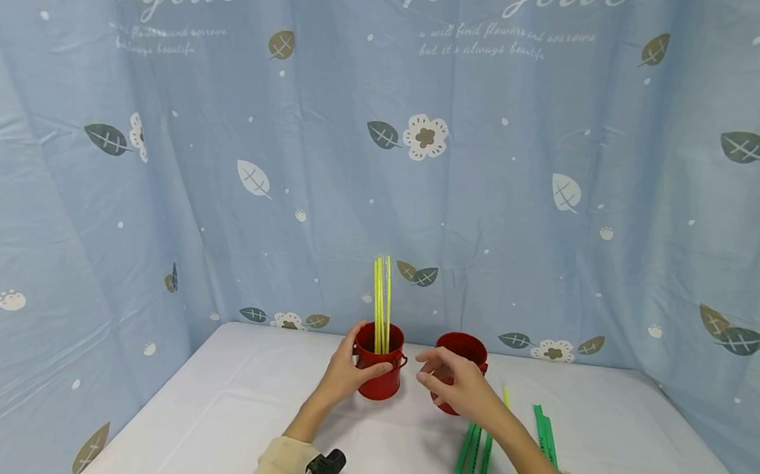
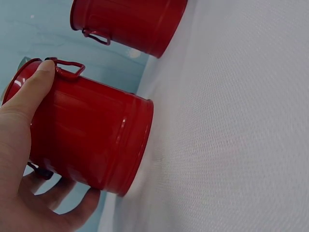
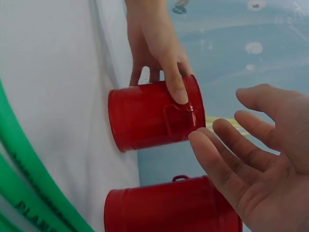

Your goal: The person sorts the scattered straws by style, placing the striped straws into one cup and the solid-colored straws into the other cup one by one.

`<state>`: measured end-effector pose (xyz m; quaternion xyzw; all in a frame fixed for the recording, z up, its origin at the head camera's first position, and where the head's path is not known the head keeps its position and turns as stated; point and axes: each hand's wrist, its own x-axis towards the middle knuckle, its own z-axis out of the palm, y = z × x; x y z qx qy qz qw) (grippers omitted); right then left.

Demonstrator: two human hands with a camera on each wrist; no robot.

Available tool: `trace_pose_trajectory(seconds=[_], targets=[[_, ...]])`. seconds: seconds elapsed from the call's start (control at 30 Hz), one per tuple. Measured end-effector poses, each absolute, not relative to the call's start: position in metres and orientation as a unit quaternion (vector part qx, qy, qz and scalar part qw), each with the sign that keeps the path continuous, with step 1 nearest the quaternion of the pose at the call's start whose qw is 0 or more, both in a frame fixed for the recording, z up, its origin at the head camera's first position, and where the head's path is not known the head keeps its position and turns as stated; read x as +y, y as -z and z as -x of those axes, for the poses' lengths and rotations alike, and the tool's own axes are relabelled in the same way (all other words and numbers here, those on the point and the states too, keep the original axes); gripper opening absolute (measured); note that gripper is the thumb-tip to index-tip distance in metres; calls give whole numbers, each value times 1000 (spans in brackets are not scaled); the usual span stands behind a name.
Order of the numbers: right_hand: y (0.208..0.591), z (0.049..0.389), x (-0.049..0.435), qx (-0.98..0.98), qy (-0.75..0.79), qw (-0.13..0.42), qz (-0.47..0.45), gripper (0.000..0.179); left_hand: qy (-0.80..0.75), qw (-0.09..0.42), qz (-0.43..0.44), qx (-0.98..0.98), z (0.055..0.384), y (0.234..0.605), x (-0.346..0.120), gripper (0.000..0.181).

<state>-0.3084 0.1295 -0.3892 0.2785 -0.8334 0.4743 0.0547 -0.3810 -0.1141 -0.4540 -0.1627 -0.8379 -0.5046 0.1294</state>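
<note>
My left hand point(image 1: 346, 372) grips a small red metal bucket point(image 2: 91, 130). Its thumb lies by the rim and a wire handle, and the fingers are round the far side. Several thin yellow sticks point(image 1: 381, 308) stand upright in that bucket, leaning slightly. Held in the air with nothing in it, my right hand point(image 3: 260, 150) has loosely bent, spread fingers. In the head view it overlaps a second red bucket point(image 1: 461, 345), which stands to the right of the first and is partly hidden.
Several green printed strips point(image 1: 458, 470) lie on the white table point(image 1: 240, 397) near the right forearm, with more green strips point(image 1: 545, 432) further right. A yellow stick point(image 1: 506, 397) lies between them, partly under the arm. A blue patterned curtain point(image 1: 333, 151) hangs behind the table.
</note>
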Motion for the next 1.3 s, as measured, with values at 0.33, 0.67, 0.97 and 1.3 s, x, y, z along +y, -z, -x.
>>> trace_pose_trajectory(seconds=[0.33,0.67,0.97,1.3], targets=[[389,298,157,-848,-451,17,-277,23,502,137,174,-836,381,455,-115,93],[387,296,190,-849,-450,-16,-277,31,502,129,161,-840,381,457,-115,94],[388,299,220,-865,-428,-37,-260,34,516,127,178,-828,372,445,-113,90],[393,302,233,-874,-403,-81,-258,33,507,130,170,-835,380,455,-115,91]])
